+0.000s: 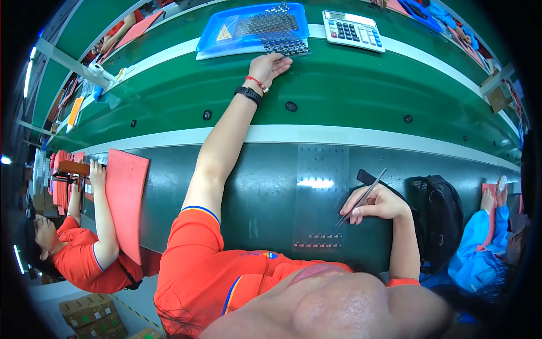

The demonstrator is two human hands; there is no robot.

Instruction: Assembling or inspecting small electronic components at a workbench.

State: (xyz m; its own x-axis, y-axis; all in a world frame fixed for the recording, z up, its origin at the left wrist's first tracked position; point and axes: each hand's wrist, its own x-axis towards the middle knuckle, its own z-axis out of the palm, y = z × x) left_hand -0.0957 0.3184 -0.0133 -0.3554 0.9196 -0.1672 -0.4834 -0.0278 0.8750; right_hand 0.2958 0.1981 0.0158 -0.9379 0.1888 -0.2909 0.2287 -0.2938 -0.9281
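My left hand (270, 70) reaches across the green belt to a blue tray (206, 40). Its thumb and fingers pinch the near edge of a clear plastic sheet (285, 47) with rows of small black parts, which overhangs the tray's front. In my right hand (375, 203) a pair of slim metal tweezers (377, 179) is gripped like a pen, tips pointing down and left. Just left of those tips, a clear sheet (320, 209) lies flat on the dark bench, with rows of tiny red and pale pieces near its closest end.
A white calculator (354, 31) stands right of the tray. Several small black parts (291, 105) sit spaced along the green belt (339, 85). A black bag (443, 220) rests beside my right arm. Co-workers sit left, near a pink sheet (127, 198), and right, in a blue sleeve (480, 243).
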